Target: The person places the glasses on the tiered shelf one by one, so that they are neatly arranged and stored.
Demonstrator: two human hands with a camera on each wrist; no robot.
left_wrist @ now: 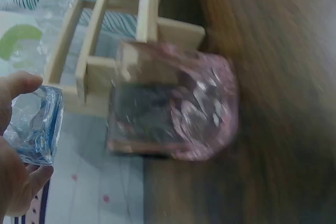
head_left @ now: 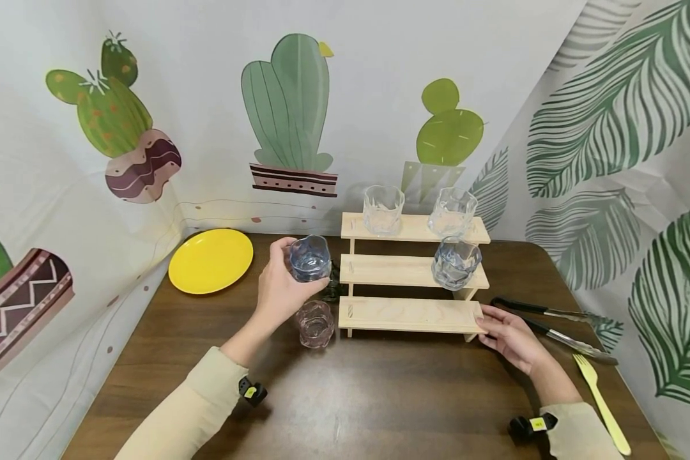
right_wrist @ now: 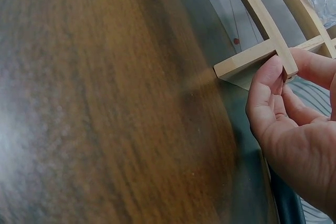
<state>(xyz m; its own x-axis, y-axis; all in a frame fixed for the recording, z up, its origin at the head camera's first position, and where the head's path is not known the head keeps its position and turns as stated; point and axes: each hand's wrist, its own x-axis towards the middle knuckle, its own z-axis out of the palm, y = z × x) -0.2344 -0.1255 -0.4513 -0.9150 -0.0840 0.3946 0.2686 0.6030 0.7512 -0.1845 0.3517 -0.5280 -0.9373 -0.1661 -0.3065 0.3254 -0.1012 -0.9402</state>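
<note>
My left hand (head_left: 282, 284) grips a blue-tinted drinking glass (head_left: 310, 260), held up just left of a three-tier wooden rack (head_left: 408, 316). A pink glass (head_left: 315, 326) stands on the table below that hand and looms large and blurred in the left wrist view. At the lowest tier's right end, my right hand (right_wrist: 294, 114) pinches the board between thumb and fingers. Another blue glass (head_left: 456, 265) sits at the right of the middle tier. The top tier bears two clear glasses, one on the left (head_left: 383, 214) and one on the right (head_left: 453, 216).
A yellow plate (head_left: 211, 262) lies at the table's back left. Black-handled tongs (head_left: 558, 329) and a yellow-green fork (head_left: 604, 406) lie on the right. Something dark (head_left: 333, 281), partly hidden, is beside the rack's left end. Patterned cloth walls border the table.
</note>
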